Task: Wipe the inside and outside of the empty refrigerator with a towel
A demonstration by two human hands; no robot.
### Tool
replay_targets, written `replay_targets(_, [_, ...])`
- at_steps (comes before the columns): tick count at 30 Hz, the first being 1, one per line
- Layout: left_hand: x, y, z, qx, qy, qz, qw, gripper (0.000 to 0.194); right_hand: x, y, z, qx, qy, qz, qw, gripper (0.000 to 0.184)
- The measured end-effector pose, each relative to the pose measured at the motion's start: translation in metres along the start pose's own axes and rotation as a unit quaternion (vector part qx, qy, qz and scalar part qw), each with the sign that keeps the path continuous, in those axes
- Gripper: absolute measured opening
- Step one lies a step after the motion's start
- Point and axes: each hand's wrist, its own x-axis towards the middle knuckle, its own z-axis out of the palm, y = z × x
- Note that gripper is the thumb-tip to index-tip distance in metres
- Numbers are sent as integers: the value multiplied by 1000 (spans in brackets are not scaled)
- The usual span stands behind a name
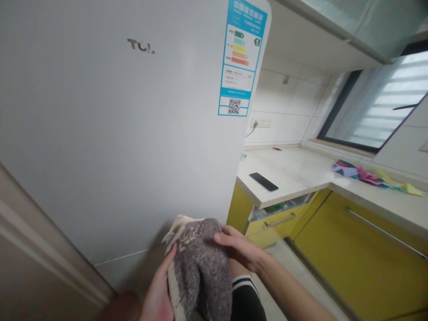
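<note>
Between my two hands hangs a grey-brown towel (207, 263) with a cream border and a pale pattern near its top, bunched into folds. My left hand (162, 278) grips its left edge, the thumb lying on the front side. My right hand (236, 245) holds the upper right part, thumb on top and the other fingers behind the cloth, mostly hidden. Just beyond the towel stands a large white fridge (133, 133) with TCL lettering and a blue energy label (242, 58) on its door.
Right of the fridge runs a white countertop (297, 165) with a phone (264, 181) near its edge and colourful cloths (371, 176) farther along. Below it, a yellow drawer (277, 223) stands partly open. A wall cabinet (334, 35) hangs above. A door frame (43, 249) is at left.
</note>
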Motion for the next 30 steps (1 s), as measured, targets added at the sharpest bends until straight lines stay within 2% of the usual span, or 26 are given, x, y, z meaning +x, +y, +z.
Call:
replay_targets(1, [-3,1,3,2,7,-10,1000,69,-2,11,1,13,14,-27,999,97])
replay_targets(3, [-9,3,9,5,21,-7,1000,70,-4,28,2,51,61,-67,995,119])
replay_targets(5, [-13,5,10,7,12,13,1000,70,-3,38,0,70,103,-55,991,137])
replay_targets(8, [-9,11,1,4,-9,13,1000,71,-2,41,0,48,133,-26,990,144])
replay_targets(11, [2,17,-14,3,-43,29,999,80,-4,31,6,63,123,-92,986,142])
replay_targets(14, [7,19,-24,72,-34,69,994,110,-6,17,9,33,107,-140,984,130])
replay_targets(16, [6,20,-26,134,-10,140,981,130,-5,9,6,-31,88,-146,985,119])
replay_targets(18, [3,23,-26,194,-7,229,954,136,-3,3,1,-105,62,-164,979,106])
replay_targets(20, [2,30,-27,261,-16,292,920,126,1,-1,-4,-178,48,-197,963,92])
replay_targets(22, [1,41,-28,336,1,348,875,111,4,-6,-6,-246,48,-224,942,79])
replay_targets(25, [-4,58,-25,437,64,450,776,84,5,-13,-3,-309,71,-244,916,62])
replay_targets(26, [-7,62,-22,455,81,470,752,76,5,-15,-1,-322,77,-245,911,60])
replay_targets(27, [-11,66,-18,461,90,476,743,71,4,-17,0,-334,80,-247,906,60])
replay_targets(28, [-14,68,-13,453,90,469,753,69,3,-19,2,-348,78,-247,901,64])
replay_targets(30, [-20,70,-5,406,72,428,804,74,2,-23,6,-391,66,-243,885,81])
